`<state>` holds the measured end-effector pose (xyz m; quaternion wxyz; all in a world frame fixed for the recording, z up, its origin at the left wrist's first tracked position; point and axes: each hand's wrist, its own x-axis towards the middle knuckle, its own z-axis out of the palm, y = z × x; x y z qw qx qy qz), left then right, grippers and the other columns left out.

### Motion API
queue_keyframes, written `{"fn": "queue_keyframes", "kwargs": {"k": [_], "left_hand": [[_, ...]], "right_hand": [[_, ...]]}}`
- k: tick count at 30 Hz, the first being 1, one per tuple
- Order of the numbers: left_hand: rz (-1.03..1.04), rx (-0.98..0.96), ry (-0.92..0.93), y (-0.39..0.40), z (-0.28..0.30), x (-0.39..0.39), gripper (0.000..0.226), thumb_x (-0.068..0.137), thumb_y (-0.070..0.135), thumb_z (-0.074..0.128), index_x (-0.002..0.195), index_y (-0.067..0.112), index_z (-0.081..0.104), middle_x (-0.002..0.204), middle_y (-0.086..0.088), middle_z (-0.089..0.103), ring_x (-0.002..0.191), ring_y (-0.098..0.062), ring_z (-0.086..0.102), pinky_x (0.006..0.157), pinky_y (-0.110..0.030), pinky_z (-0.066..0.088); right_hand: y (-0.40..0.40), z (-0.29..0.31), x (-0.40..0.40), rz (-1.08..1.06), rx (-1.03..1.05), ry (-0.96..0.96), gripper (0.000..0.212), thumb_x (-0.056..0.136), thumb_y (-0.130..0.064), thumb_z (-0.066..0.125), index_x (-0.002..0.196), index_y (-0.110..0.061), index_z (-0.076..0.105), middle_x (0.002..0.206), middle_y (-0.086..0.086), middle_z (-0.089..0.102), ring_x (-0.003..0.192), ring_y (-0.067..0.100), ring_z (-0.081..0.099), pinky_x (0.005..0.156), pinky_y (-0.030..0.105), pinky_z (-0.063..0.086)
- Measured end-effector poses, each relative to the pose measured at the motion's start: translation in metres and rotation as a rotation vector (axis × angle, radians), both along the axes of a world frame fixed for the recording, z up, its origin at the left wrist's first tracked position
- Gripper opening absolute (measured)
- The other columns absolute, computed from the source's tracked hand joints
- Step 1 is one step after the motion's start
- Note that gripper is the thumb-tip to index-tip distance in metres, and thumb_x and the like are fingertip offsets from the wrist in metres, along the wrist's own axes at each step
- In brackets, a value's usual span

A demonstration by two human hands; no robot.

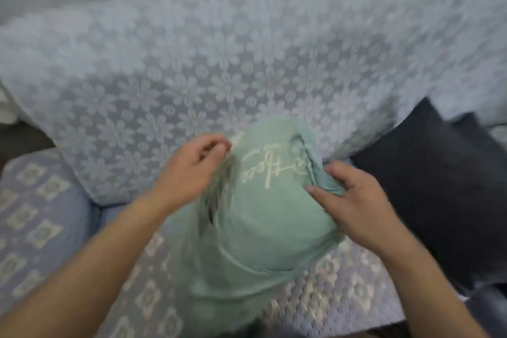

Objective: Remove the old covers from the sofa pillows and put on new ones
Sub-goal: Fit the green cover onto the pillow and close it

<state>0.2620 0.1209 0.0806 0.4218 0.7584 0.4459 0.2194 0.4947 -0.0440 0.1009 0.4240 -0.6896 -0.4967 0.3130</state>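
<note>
Two hands are in view: the left hand (189,170) and the right hand (354,206), one at each side of a single mint-green cover (263,217) with pale script on it. One dark pillow (428,181) lies at the right. One large cushion (219,74) in white floral lace leans at the back. One sofa seat (38,206), in a blue cloth with pale square motifs, lies below. Whether the green cover holds a pillow cannot be told.
</note>
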Motion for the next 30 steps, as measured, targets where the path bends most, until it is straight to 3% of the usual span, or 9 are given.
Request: {"fn": "queue_keyframes", "kwargs": {"k": [4, 7, 11, 14, 17, 20, 22, 25, 30], "left_hand": [[-0.407, 0.195, -0.085, 0.046, 0.108, 0.052, 0.026, 0.104, 0.032, 0.052, 0.127, 0.030, 0.065, 0.133, 0.014, 0.062, 0.121, 0.001, 0.055, 0.106, -0.012, 0.037], [-0.684, 0.357, 0.212, 0.051, 0.121, 0.052, 0.057, 0.101, 0.065, 0.031, 0.101, 0.022, 0.068, 0.110, 0.004, 0.069, 0.099, -0.014, 0.063, 0.096, -0.035, 0.049], [-0.365, 0.628, 0.234, 0.045, 0.046, -0.024, 0.060, 0.097, 0.075, 0.016, 0.077, 0.026, 0.044, 0.074, 0.004, 0.056, 0.070, -0.022, 0.057, 0.062, -0.036, 0.041], [-0.182, 0.523, 0.150, 0.016, 0.013, -0.026, 0.048, 0.100, 0.068, 0.024, 0.076, 0.029, 0.039, 0.070, -0.004, 0.061, 0.071, -0.034, 0.063, 0.059, -0.039, 0.040], [0.083, 0.480, -0.060, 0.007, 0.065, 0.001, 0.043, 0.099, 0.051, 0.038, 0.075, 0.017, 0.048, 0.066, -0.011, 0.061, 0.064, -0.035, 0.060, 0.057, -0.043, 0.042], [0.107, 0.752, -0.409, -0.009, 0.145, -0.008, 0.040, 0.102, 0.031, 0.048, 0.068, 0.010, 0.048, 0.054, 0.001, 0.042, 0.049, -0.014, 0.038, 0.049, -0.031, 0.032], [-0.053, 0.941, -0.243, -0.018, 0.158, -0.009, 0.040, 0.104, 0.027, 0.046, 0.068, 0.012, 0.053, 0.055, 0.000, 0.046, 0.053, -0.017, 0.042, 0.049, -0.028, 0.032], [-0.032, 0.828, 0.236, 0.000, 0.136, -0.006, 0.035, 0.106, 0.037, 0.042, 0.083, 0.020, 0.061, 0.070, -0.007, 0.065, 0.066, -0.027, 0.063, 0.054, -0.037, 0.043], [0.230, 0.488, -0.117, 0.024, 0.189, -0.038, 0.045, 0.104, 0.032, 0.052, 0.064, 0.014, 0.040, 0.055, -0.002, 0.042, 0.052, -0.022, 0.037, 0.054, -0.036, 0.032]], "right_hand": [[0.010, 0.120, -0.030, 0.258, 0.111, -0.102, 0.036, 0.085, -0.031, 0.074, 0.068, -0.012, 0.049, 0.061, -0.005, 0.045, 0.058, 0.000, 0.042, 0.053, 0.018, 0.032], [0.011, 0.150, -0.047, 0.132, 0.221, -0.252, 0.034, 0.091, -0.031, 0.069, 0.069, -0.015, 0.048, 0.064, -0.001, 0.047, 0.059, 0.005, 0.044, 0.054, 0.020, 0.033], [-0.001, 0.149, -0.028, -0.278, 0.279, -0.281, 0.035, 0.095, -0.024, 0.067, 0.069, -0.012, 0.047, 0.061, -0.008, 0.042, 0.058, 0.005, 0.041, 0.055, 0.020, 0.033], [-0.001, 0.151, -0.018, -0.413, 0.249, -0.434, 0.031, 0.095, -0.025, 0.067, 0.072, -0.011, 0.050, 0.061, -0.004, 0.050, 0.060, 0.008, 0.047, 0.056, 0.020, 0.035], [-0.002, 0.193, 0.002, -0.494, 0.236, -0.647, 0.027, 0.095, -0.030, 0.066, 0.079, -0.013, 0.052, 0.063, -0.001, 0.055, 0.066, 0.022, 0.052, 0.062, 0.034, 0.033], [-0.023, 0.228, 0.024, -0.747, 0.462, -0.768, 0.028, 0.097, -0.035, 0.061, 0.085, -0.010, 0.057, 0.071, 0.009, 0.059, 0.071, 0.030, 0.052, 0.068, 0.041, 0.041], [-0.025, 0.214, 0.018, -0.850, 0.604, -0.841, 0.030, 0.100, -0.030, 0.055, 0.082, -0.006, 0.056, 0.071, 0.012, 0.057, 0.069, 0.029, 0.049, 0.065, 0.042, 0.034], [-0.010, 0.170, 0.019, -0.533, 0.266, -0.774, 0.030, 0.100, -0.027, 0.054, 0.075, -0.013, 0.048, 0.065, 0.012, 0.058, 0.064, 0.034, 0.055, 0.058, 0.042, 0.031], [-0.018, 0.173, 0.001, -0.349, 0.190, -0.585, 0.033, 0.099, -0.032, 0.058, 0.071, -0.017, 0.046, 0.057, -0.003, 0.050, 0.054, 0.014, 0.048, 0.050, 0.030, 0.033]]}}
